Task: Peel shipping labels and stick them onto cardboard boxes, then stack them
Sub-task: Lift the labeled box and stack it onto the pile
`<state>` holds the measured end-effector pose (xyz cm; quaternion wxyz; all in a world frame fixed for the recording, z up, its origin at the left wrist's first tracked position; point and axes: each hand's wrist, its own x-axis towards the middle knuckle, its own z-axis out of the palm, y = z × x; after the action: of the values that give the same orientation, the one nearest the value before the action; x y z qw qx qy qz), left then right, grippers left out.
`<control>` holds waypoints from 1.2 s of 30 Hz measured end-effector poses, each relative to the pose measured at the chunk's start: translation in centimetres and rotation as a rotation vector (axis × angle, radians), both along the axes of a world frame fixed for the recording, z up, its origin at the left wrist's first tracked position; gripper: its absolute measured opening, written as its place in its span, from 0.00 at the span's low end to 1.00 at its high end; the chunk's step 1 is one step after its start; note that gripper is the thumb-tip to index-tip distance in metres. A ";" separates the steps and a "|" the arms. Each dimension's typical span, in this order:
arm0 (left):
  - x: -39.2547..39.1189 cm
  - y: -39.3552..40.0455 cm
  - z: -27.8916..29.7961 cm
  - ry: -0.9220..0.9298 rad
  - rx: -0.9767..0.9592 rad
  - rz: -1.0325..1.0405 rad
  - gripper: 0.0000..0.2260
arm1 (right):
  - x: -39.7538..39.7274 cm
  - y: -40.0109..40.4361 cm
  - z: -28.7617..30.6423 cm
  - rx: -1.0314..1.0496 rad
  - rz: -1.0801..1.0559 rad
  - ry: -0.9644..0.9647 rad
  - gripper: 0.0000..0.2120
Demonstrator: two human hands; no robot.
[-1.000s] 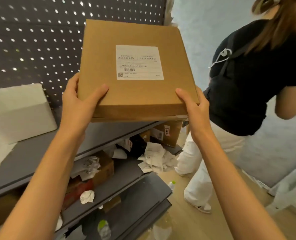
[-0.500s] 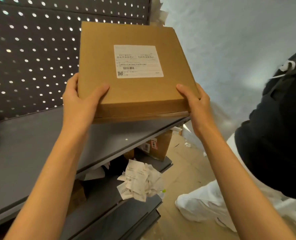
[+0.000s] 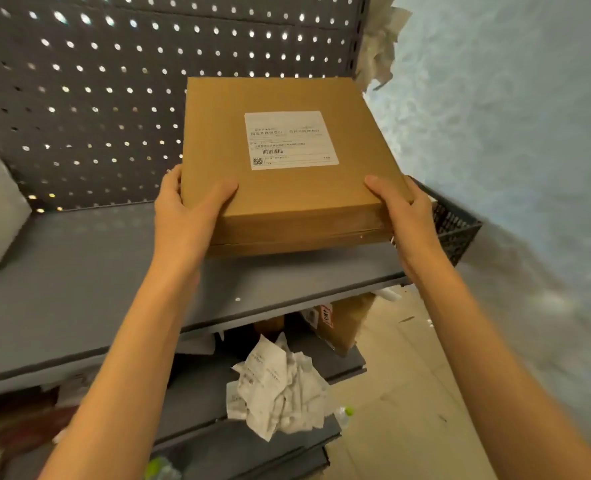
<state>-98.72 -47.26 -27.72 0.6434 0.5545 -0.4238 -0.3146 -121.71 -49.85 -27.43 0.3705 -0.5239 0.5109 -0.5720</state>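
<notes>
The left hand (image 3: 183,220) and right hand (image 3: 403,216) each grip a near corner of the labelled box (image 3: 287,188), held over the right end of the top shelf (image 3: 79,271). It should go down flat and square against the pegboard (image 3: 96,98). Its contents cannot be seen; a mesh basket (image 3: 455,226) sits just right, contents hidden.
</notes>
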 end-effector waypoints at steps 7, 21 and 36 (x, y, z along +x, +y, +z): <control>-2.7 0.0 -1.4 0.015 0.103 0.111 0.30 | -2.5 -2.1 -1.6 0.073 0.111 0.034 0.19; -3.6 -1.2 -2.2 0.005 0.229 0.150 0.25 | -3.3 -4.6 -3.4 0.228 0.147 0.065 0.24; -3.8 -1.6 -2.0 -0.082 0.219 0.245 0.34 | -3.7 -5.6 -3.2 0.265 0.208 0.104 0.25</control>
<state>-102.51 -48.83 -29.74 0.5949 0.6812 -0.3421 -0.2549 -125.39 -55.48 -30.66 0.4664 -0.5495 0.5434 -0.4303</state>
